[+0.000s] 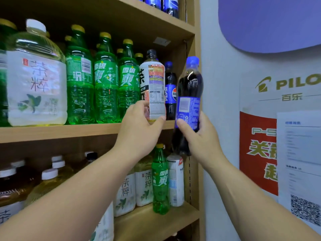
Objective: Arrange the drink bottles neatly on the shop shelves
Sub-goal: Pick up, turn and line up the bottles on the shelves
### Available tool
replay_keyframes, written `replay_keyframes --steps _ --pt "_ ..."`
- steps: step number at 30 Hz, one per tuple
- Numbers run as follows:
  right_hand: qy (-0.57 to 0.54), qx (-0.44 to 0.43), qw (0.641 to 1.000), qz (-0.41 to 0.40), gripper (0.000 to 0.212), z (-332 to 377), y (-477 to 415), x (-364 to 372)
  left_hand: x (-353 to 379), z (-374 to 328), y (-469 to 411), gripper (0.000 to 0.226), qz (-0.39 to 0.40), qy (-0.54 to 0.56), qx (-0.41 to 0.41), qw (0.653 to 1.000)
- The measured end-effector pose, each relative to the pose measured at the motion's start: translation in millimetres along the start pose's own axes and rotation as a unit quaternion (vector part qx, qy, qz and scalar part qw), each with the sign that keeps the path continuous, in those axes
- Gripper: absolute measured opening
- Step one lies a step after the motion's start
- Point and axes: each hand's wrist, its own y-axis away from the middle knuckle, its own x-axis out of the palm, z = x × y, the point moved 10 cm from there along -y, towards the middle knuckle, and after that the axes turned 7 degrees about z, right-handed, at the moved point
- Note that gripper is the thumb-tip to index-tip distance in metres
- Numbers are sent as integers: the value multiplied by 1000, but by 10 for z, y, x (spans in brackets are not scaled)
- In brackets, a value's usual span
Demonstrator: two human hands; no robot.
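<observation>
Glossy clear plastic cola bottle; matt pale wood-look shelf; glossy paper poster.

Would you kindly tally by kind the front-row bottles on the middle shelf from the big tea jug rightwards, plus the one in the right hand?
Big tea jug: 1
Green Sprite bottles: 3
White-labelled tea bottle, gripped by the left hand: 1
Pepsi: 2, shelf Pepsi bottle and held Pepsi bottle in the right hand
Total: 7
</observation>
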Motion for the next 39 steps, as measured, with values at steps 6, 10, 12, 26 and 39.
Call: replay_keyframes --steps 6,10,12,26,39 --pt "29 -1 1000 -2 50 84 -811 -74 -42 -157 -303 64 -7 -148 25 989" --pt "53 20 998 3 55 -8 -1154 -27 11 -122 -434 58 26 -204 6 979" --pt "50 42 998 -9 57 -109 -1250 16 57 -119 -459 58 38 -224 12 974" --pt "268 62 960 -54 60 -383 -1302 88 261 -139 -517 57 40 -343 83 935" --pt "283 36 949 -135 61 -262 -1193 -27 266 -110 -474 51 17 -324 97 941"
